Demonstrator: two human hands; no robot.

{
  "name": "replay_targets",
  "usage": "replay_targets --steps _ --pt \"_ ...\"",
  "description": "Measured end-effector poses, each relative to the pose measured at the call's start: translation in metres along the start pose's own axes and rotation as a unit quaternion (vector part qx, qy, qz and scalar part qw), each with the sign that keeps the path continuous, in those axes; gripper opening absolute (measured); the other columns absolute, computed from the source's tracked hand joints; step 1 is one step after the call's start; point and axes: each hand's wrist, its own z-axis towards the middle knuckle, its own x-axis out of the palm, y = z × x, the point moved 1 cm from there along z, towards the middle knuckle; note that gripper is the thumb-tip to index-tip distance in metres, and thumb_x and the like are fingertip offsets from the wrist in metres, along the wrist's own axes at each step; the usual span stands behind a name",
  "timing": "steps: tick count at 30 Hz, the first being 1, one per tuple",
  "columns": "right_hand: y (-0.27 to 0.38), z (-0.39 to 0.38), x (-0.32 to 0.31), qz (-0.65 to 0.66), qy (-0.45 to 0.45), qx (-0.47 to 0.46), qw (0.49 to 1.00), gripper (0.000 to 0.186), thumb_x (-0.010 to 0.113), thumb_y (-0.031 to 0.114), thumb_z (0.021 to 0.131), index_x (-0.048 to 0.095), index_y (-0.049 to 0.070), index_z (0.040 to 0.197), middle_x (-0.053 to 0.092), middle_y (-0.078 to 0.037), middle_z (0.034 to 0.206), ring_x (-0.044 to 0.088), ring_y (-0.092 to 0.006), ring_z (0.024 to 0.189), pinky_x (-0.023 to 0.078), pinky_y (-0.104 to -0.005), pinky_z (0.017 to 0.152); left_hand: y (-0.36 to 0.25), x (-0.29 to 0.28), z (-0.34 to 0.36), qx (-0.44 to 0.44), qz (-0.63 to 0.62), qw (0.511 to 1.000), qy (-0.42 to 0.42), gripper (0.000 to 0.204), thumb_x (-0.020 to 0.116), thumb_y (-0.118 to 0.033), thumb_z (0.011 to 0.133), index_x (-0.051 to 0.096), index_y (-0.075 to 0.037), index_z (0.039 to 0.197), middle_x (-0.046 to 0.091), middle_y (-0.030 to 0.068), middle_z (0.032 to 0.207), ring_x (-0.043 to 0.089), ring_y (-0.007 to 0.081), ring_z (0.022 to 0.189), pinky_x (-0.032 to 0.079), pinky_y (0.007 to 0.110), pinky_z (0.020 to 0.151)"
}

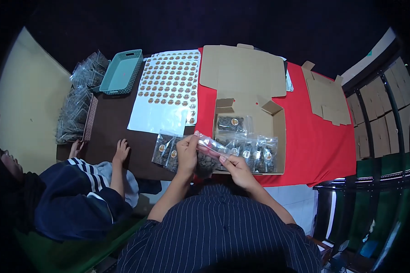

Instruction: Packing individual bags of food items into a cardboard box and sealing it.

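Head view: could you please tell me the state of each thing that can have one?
Held bag, dark-filled; sealed or not, unclear
Left hand, closed on the held bag
Right hand, closed on the held bag
Cardboard box, lid open, bags inside
Top sticker sheet, lower part bare
Cardboard blank, unfolded
Clear bags at far left, seemingly unfilled

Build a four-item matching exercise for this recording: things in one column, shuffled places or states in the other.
Things
1. Left hand
2. Teal basket
3. Sticker sheets
4. Open cardboard box

Places or states
A. Overlapping, just left of the box lid
B. Has several filled bags inside
C. Pinching a clear bag along with the right hand
D. Next to heaped bags

Pairs: 1-C; 2-D; 3-A; 4-B
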Motion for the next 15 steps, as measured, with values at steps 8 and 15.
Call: replay_targets --steps 8,15 --pt "0.004 0.007 -0.001 0.009 -0.021 -0.034 0.999 0.034 0.048 0.025 0.097 0.059 -0.001 0.114 0.060 0.000 0.088 0.049 -0.0070 0.086 0.041 -0.0240 0.080 0.000 -0.002 0.004 0.014 0.038 0.998 -0.044 0.035 0.055 -0.022 0.093 0.061 0.001 0.069 0.060 0.0034 0.063 0.056 0.0083 0.053 0.041 0.022 0.051" --pt "0.000 0.016 -0.027 0.120 -0.110 -0.047 0.986 0.035 0.042 0.020 0.098 0.054 -0.005 0.120 0.062 -0.012 0.113 0.056 -0.0147 0.105 0.045 -0.0274 0.086 -0.026 -0.011 0.018 0.103 0.094 0.989 0.050 0.035 0.068 -0.025 0.082 0.057 -0.002 0.107 0.060 0.0090 0.104 0.056 0.0145 0.094 0.043 0.030 0.088"
